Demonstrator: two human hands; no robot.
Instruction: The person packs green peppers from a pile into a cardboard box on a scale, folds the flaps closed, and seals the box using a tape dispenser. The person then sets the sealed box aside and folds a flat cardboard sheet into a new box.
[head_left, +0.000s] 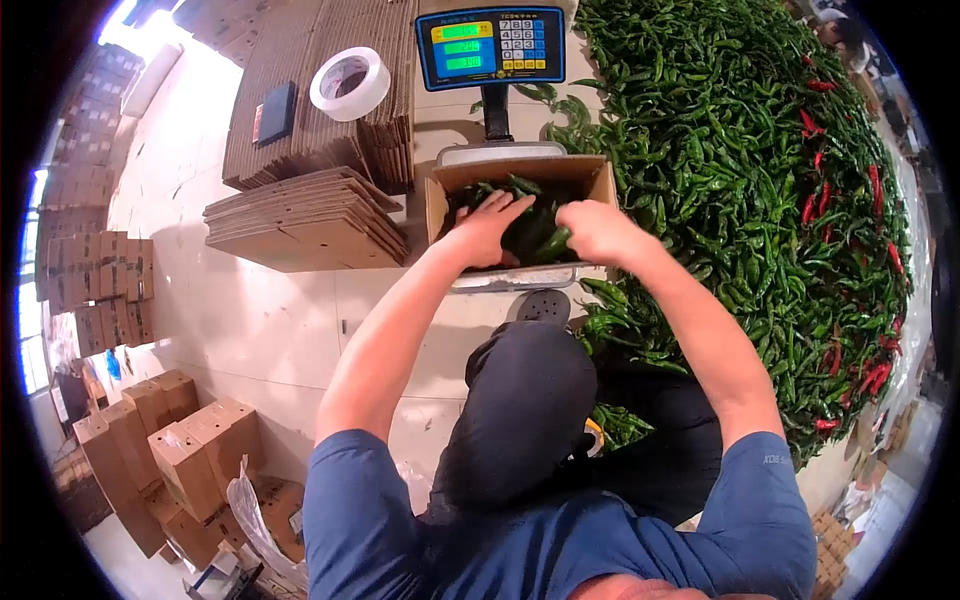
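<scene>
Left fingers: I saw the left hand (490,228) inside the carton, palm down, its fingers extended and slightly parted, tips aimed across the peppers toward the right wall.
Right fingers: the right hand (603,232) was curled at the carton's right edge, knuckles up; a green pepper lay right at its fingertips, but I could not tell whether they gripped it.
Carton peppers: the green peppers (523,186) lay inside the carton, below and between my two hands, partly in shadow.
Forearms: both slanted forward and inward from blue sleeves (360,480), elbows bent outward, crossing the carton's near corners.
Carton: the open carton (520,172) sat on the scale platform (500,152), whose metal rim showed past the far and near edges.
Far side: the scale display (491,47) stood on its post behind the far edge, which limited my reach there.
Right side: the pepper pile (720,200) spread close to the carton's right edge, red peppers (808,208) toward the pile's outer edge.
Left side: I had a narrow strip of floor before the flattened cardboard (300,220); a tape roll (355,108) rested on the taller stack's right part.
Near side: a shoe (545,305) and bent knee (530,390) crowded the platform's near edge; wider bare floor (250,320) opened leftward.
</scene>
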